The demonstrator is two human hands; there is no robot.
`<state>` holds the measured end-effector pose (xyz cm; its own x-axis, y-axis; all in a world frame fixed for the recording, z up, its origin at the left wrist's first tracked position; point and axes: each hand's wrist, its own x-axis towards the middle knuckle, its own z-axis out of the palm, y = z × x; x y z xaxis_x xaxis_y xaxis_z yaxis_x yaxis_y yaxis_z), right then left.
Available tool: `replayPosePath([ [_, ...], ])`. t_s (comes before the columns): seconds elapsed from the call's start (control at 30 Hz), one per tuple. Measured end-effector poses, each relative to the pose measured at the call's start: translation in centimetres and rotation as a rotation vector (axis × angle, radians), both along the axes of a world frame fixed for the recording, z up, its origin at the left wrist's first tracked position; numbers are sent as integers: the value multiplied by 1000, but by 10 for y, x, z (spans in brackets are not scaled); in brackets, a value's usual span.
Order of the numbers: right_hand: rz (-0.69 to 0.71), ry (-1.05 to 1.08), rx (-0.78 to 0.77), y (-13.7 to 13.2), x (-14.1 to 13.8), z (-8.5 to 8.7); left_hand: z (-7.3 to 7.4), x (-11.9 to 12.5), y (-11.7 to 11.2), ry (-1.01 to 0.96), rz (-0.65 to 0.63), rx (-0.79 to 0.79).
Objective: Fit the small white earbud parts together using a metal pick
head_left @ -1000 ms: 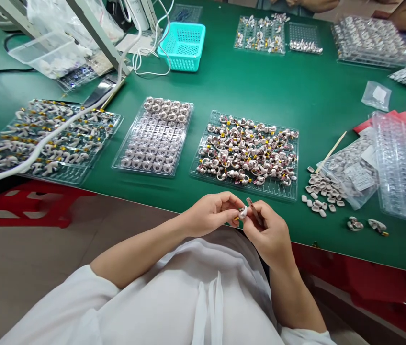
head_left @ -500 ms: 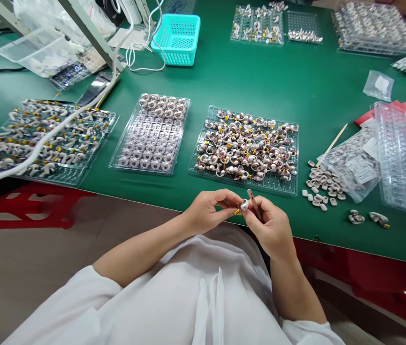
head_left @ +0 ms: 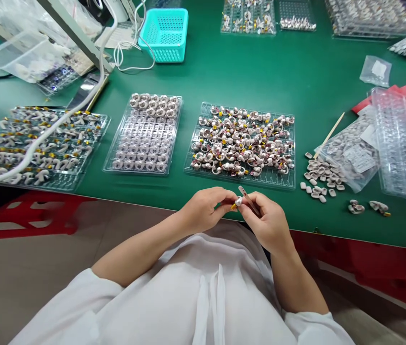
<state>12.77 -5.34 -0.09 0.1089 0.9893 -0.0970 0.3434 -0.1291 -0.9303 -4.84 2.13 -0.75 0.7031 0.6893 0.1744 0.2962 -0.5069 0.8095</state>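
My left hand (head_left: 208, 209) pinches a small white earbud part (head_left: 238, 201) with a yellow tab between thumb and fingertips, just above the table's front edge. My right hand (head_left: 265, 218) has its thumb and forefinger closed on the other side of the same part. Tucked in the right hand is a slim flat tool (head_left: 246, 195), its end sticking up past the fingers; its exact kind is unclear. Straight ahead lies a clear tray (head_left: 285, 182) full of similar earbud parts with yellow tabs.
Left of it are a tray of white shells (head_left: 136, 165) and another parts tray (head_left: 57, 182) crossed by a white cable (head_left: 32, 152). To the right lie loose beige pieces (head_left: 323, 175), a bag (head_left: 355, 153), a wooden stick (head_left: 329, 134) and two earbud parts (head_left: 355, 206). A turquoise basket (head_left: 174, 55) stands behind.
The earbud part has shifted slightly left and turned between my fingers. The tool in my right hand leans further left. The camera view has moved a little.
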Motion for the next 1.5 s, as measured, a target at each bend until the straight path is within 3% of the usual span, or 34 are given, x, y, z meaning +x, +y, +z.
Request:
replayPosePath([
  [0.13,38,2,-4,2,3,0,-2,-1,1,-10,7,-105],
  [0.33,57,-9,40,3,5,1,-5,0,-1,-88,48,-385],
  [0.5,78,22,200,-1,3,-5,-4,2,-1,-213,165,-709],
  [0.63,55,8,345,-4,-2,-12,-1,4,-2,-287,206,-882],
  [0.93,-23,-141,511,-8,-5,-17,6,1,-3,-400,127,-1212],
  [1.07,41,-215,604,-9,-2,-21,3,0,3,-455,115,-1400],
  [1.23,141,-364,685,-8,2,-19,-4,0,10,-412,9,-1598],
  [1.5,232,-527,721,-6,6,-11,-4,-2,13,-373,-62,-1629],
])
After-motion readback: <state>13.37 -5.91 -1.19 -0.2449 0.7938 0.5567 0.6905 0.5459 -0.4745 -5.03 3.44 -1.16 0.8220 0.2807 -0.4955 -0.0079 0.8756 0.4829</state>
